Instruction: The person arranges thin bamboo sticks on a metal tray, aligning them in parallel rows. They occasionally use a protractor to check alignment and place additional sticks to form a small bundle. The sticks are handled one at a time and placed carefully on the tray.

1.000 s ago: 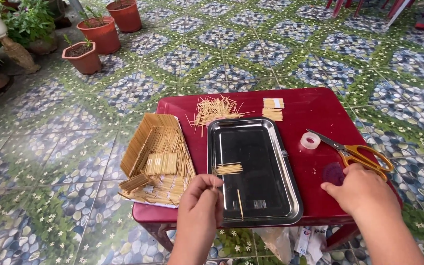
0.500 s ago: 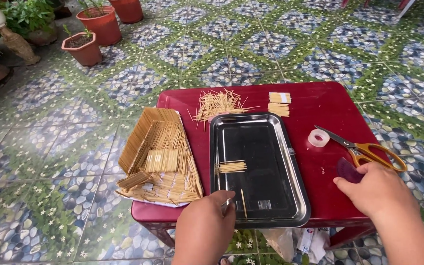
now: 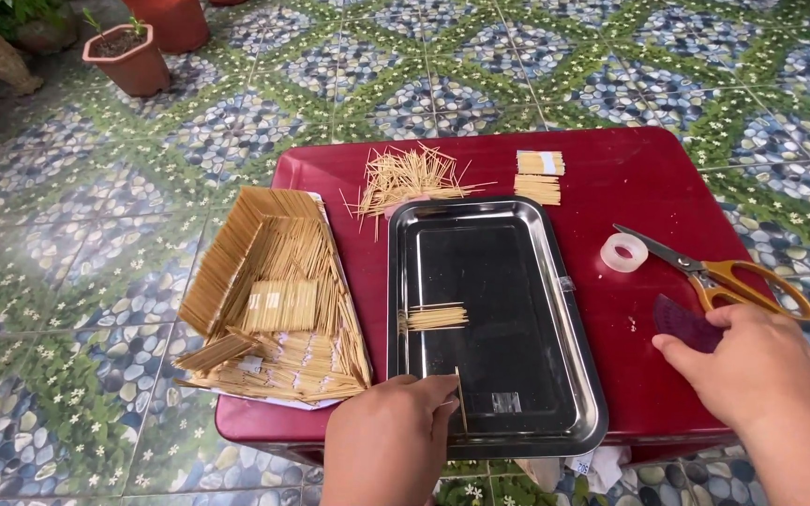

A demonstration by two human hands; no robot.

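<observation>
Red table (image 3: 611,178) on tiled floor: left hand (image 3: 391,450) pinches one toothpick (image 3: 461,401) over the tray (image 3: 555,281); right hand (image 3: 761,370), fingers loosely curled, touches a purple piece (image 3: 682,323).

A red table (image 3: 611,178) stands on patterned floor tiles (image 3: 480,66) beside terracotta pots (image 3: 133,61).

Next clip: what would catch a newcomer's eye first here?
Probably the shiny metal tray in the middle of the red table, with the left hand holding a thin stick over its near end. Left of the tray lies a structure built of sticks. At the right, the right hand rests on a dark purple piece beside orange-handled scissors.
</observation>
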